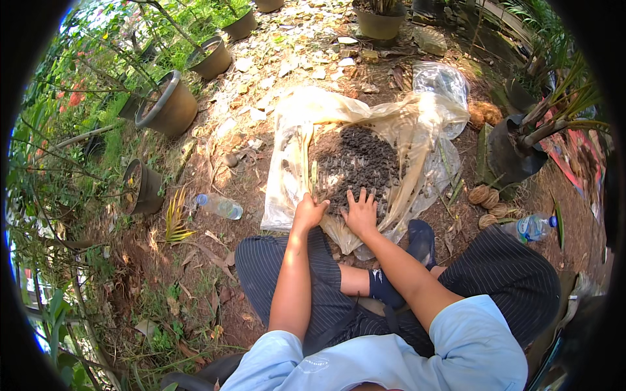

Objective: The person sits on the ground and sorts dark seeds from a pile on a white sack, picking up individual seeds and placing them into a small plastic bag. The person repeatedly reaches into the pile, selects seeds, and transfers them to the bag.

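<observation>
A heap of dark crumbly soil (364,156) lies on a spread clear plastic sheet (420,141) on the ground before my crossed legs. My left hand (310,212) is at the near left edge of the heap, its fingers bent in at a fold of the sheet; whether they pinch the plastic is hard to tell. Close to its right, my right hand (361,211) rests palm down with fingers spread on the near edge of the soil, holding nothing.
One plastic bottle (220,206) lies left of the sheet, another (530,228) by my right knee. Coconut husks (484,196) and a potted palm in a black bag (516,151) stand at the right. Plant pots (168,105) line the left; a stone (230,160) lies nearby.
</observation>
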